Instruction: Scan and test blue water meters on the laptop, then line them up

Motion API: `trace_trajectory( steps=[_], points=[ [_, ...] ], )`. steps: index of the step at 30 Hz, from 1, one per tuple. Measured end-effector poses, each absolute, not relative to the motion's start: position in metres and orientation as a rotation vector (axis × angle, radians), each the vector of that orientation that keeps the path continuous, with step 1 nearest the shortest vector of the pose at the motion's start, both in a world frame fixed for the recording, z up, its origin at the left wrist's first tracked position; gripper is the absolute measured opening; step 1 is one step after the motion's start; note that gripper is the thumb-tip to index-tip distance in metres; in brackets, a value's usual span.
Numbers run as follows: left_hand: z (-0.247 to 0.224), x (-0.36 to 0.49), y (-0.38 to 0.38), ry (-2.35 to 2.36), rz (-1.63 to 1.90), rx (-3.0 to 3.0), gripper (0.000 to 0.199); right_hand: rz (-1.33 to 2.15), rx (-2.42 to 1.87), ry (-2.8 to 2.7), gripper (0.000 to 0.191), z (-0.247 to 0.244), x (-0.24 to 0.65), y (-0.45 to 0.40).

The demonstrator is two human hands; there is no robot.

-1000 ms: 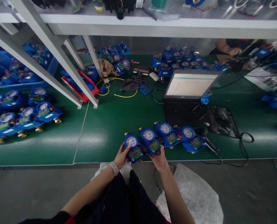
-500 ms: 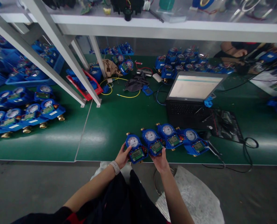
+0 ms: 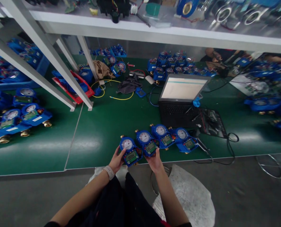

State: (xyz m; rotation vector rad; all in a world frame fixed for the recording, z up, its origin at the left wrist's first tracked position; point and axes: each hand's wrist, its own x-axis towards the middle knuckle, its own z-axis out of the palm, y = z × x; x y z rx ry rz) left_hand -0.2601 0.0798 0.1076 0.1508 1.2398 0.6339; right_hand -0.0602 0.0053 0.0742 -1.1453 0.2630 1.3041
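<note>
Along the front edge of the green bench, several blue water meters stand in a row, each with a round dial and a small green display board. My left hand [image 3: 117,160] grips the leftmost water meter [image 3: 128,144] by its lower left side, thumb on top. The second water meter [image 3: 144,136] has my right hand [image 3: 155,160] closed around its lower right corner. Beside it sits a third water meter [image 3: 160,130]. At the right end of the row lies a fourth water meter [image 3: 182,134], touched by neither hand.
Behind the row stands an open laptop [image 3: 175,110], with a black mat [image 3: 212,123] and cables at its right. More water meters [image 3: 33,114] crowd the left. Shelf posts [image 3: 45,60] rise beside a red tray [image 3: 82,98]. Another person's hand [image 3: 216,56] shows at the back.
The view has turned to the right, so everything sits further left in the picture. Both hands keep their hold on the same two water meters.
</note>
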Motion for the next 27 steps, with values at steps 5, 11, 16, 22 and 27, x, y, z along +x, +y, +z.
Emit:
trace_trajectory(
  steps=[5, 11, 16, 22, 27],
  points=[
    [0.110, -0.272, 0.093, 1.201, 0.597, 0.077, 0.071, 1.319, -1.134, 0.293, 0.056, 0.069, -0.058, 0.004],
    [0.126, -0.302, 0.113, 1.063, 0.542, -0.139, 0.050, 1.346, -1.113, 0.327, 0.053, 0.066, -0.054, 0.003],
    [0.129, -0.318, 0.122, 1.048, 0.608, -0.254, 0.041, 1.341, -1.123, 0.329, 0.048, 0.067, -0.055, 0.005],
    [0.123, -0.325, 0.129, 1.061, 0.669, -0.221, 0.047, 1.383, -1.202, 0.303, 0.049, 0.074, -0.057, 0.007],
    [0.124, -0.326, 0.125, 1.105, 0.664, -0.081, 0.052, 1.422, -1.421, 0.312, 0.058, 0.087, -0.026, -0.013]
  ],
)
